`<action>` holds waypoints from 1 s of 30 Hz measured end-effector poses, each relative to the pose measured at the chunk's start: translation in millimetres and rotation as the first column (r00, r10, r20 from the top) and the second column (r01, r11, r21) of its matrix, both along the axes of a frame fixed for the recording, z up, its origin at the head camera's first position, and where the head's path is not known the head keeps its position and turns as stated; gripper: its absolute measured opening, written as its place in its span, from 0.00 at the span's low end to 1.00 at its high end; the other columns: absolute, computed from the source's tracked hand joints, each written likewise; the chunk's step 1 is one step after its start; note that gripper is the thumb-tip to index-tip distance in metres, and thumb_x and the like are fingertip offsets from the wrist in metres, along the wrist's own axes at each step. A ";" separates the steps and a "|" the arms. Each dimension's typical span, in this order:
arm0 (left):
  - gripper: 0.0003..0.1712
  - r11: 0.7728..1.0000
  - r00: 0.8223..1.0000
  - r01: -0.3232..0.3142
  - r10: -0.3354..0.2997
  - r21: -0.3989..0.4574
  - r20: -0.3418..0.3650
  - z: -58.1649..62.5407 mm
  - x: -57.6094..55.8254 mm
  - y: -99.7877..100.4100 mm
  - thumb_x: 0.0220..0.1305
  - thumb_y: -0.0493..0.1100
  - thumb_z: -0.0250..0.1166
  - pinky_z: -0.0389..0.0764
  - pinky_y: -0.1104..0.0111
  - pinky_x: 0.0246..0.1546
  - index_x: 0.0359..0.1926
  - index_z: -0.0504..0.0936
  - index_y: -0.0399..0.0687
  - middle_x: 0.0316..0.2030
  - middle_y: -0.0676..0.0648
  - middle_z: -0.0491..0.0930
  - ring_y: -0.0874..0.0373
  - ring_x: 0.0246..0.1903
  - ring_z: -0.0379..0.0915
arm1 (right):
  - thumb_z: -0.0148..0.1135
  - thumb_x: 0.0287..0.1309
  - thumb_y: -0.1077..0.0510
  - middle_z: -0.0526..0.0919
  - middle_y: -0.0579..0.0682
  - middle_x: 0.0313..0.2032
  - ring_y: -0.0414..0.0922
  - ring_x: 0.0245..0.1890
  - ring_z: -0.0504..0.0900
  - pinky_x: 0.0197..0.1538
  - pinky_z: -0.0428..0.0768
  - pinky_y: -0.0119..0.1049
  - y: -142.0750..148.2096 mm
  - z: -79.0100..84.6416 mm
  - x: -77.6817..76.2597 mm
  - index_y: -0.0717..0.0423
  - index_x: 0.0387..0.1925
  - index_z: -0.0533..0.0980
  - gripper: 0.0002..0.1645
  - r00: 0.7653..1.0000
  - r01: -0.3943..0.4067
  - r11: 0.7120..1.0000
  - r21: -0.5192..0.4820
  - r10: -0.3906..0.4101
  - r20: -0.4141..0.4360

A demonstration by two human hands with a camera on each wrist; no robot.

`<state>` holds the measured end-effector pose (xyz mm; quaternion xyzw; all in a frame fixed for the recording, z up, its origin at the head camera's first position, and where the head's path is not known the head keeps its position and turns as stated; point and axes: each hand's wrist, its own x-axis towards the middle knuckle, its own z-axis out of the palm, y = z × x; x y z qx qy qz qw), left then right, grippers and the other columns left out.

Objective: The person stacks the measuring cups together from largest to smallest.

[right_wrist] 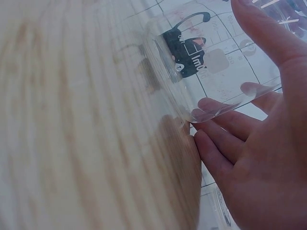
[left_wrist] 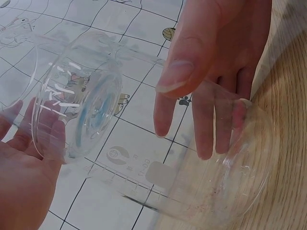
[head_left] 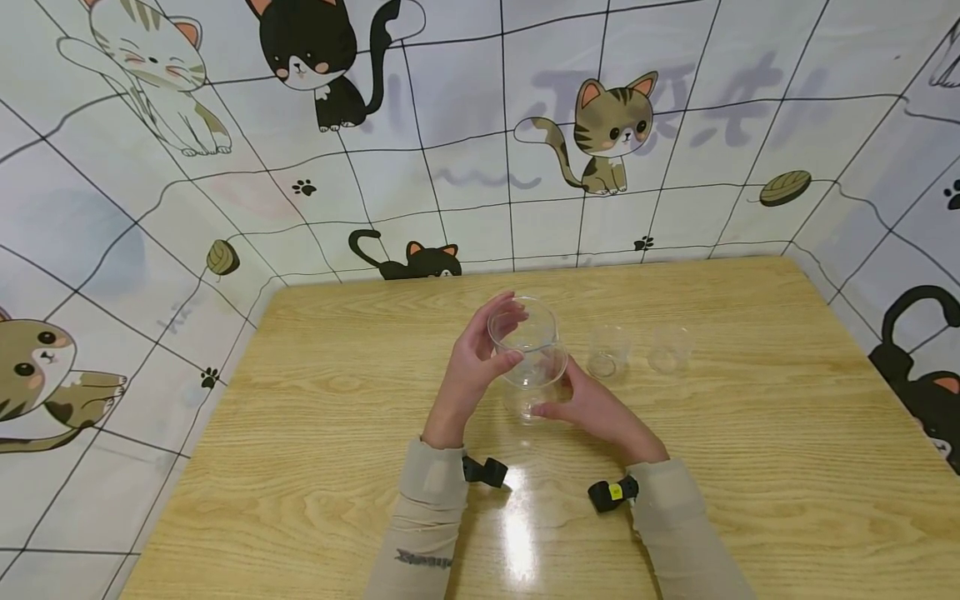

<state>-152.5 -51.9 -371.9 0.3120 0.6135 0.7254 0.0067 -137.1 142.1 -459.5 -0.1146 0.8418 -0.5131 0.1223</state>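
A large clear beaker [left_wrist: 158,175] with printed measuring marks stands with its base at the wooden table. My right hand [head_left: 600,408] holds it low down, thumb on the near side and fingers around the far side. Above it, my left hand [head_left: 476,354] grips a smaller clear beaker [left_wrist: 62,96] with white marks on its side. In the left wrist view the smaller beaker's base points into the large one and overlaps its mouth. The right wrist view has my right fingertips [right_wrist: 204,117] against the large beaker's wall, close to its bottom.
Two small clear beakers stand just right of my right hand, one nearer [head_left: 609,352] and one farther right [head_left: 670,350]. The wooden table [head_left: 337,400] meets a wall covering [head_left: 465,108] with cat drawings at the back and sides.
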 end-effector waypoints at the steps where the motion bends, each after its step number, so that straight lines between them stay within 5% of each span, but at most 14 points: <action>1: 0.42 1.000 1.000 0.003 -0.003 0.001 -0.003 -0.3 -0.4 0.2 0.53 0.49 0.65 0.53 0.57 0.61 0.64 0.57 0.39 0.56 0.30 0.61 0.41 0.57 0.58 | 0.67 0.42 0.41 0.61 0.46 0.60 0.47 0.60 0.61 0.59 0.59 0.51 0.2 0.1 -0.1 0.32 0.65 0.45 0.54 1.000 0.002 1.000 -0.001 -0.002 -0.001; 12: 0.42 1.000 1.000 0.002 -0.002 0.011 0.003 -17.1 -10.1 1.1 0.50 0.51 0.67 0.54 0.62 0.61 0.64 0.58 0.47 0.56 0.36 0.64 0.48 0.57 0.60 | 0.67 0.39 0.38 0.61 0.45 0.61 0.46 0.60 0.61 0.59 0.59 0.51 1.6 -4.7 -1.0 0.29 0.65 0.45 0.55 1.000 0.004 1.000 -0.003 -0.004 -0.005; 22: 0.42 1.000 1.000 -0.011 0.011 -0.003 -0.003 -19.6 -11.6 0.5 0.50 0.53 0.66 0.55 0.62 0.61 0.64 0.59 0.49 0.57 0.37 0.64 0.50 0.57 0.61 | 0.68 0.39 0.39 0.62 0.44 0.60 0.46 0.60 0.61 0.59 0.60 0.50 0.3 -4.6 -1.7 0.30 0.64 0.46 0.54 1.000 0.004 1.000 -0.004 -0.004 0.005; 30: 0.42 1.000 1.000 0.008 -0.008 0.008 -0.017 -3.4 -1.5 0.9 0.53 0.47 0.65 0.52 0.56 0.61 0.64 0.56 0.38 0.56 0.31 0.62 0.41 0.57 0.58 | 0.68 0.39 0.38 0.63 0.46 0.59 0.47 0.59 0.62 0.58 0.61 0.51 0.6 -2.4 -1.2 0.32 0.65 0.46 0.55 1.000 0.010 1.000 0.004 -0.010 0.003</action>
